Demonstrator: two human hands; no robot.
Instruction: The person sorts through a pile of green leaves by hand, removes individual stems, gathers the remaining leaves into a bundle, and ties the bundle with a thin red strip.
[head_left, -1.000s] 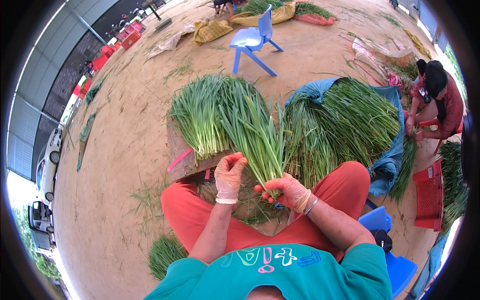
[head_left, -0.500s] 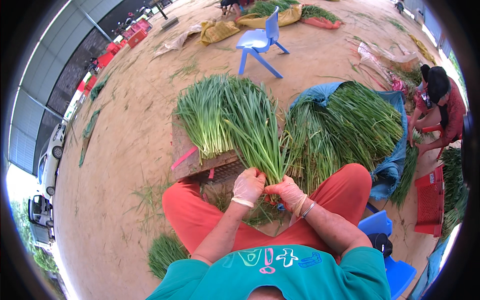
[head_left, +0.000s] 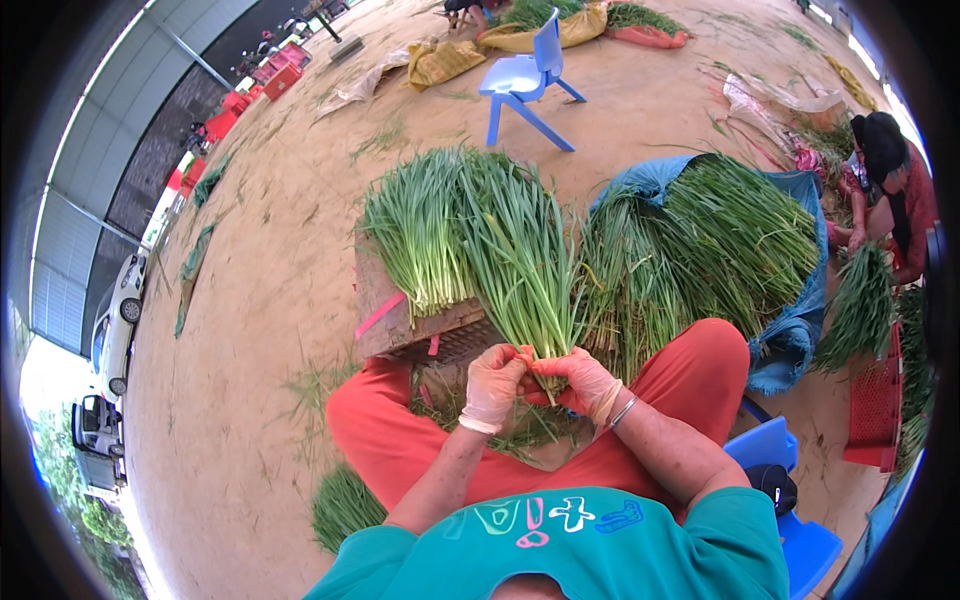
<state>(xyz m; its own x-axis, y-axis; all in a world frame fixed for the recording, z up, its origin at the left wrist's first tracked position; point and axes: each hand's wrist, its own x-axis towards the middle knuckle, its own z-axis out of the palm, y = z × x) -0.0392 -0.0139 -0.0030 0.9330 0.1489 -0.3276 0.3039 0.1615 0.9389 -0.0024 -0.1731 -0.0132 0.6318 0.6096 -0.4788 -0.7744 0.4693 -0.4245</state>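
Meeting at the stem ends, head view: the gloved left hand [head_left: 497, 385] and gloved right hand [head_left: 580, 380] of the seated person work together at the base of a bunch of long green leaves [head_left: 530, 280]. The bunch lies between the knees and points away, its leafy tops reaching to the far side, just right of a laid bunch [head_left: 425, 240] on a low wooden board [head_left: 378, 290]. The right hand grasps the stems, thumb across the top. The left hand has its fingers bent in beside the right thumb; whether they pinch a stem or a loose leaf cannot be told.

One second ago the left hand was raised apart, to the left of the stems; it has since come across to them, while the right hand has kept its grasp. The change suggests a passage from one-handed holding to close finger work at the stem ends, with the bunch not yet laid down.

To the right, a heap of greens [head_left: 740, 230] fills an open blue sack [head_left: 800, 320]. At the far right, a co-worker's bunch [head_left: 860, 310] now stands before a red crate [head_left: 872, 420], higher than before.
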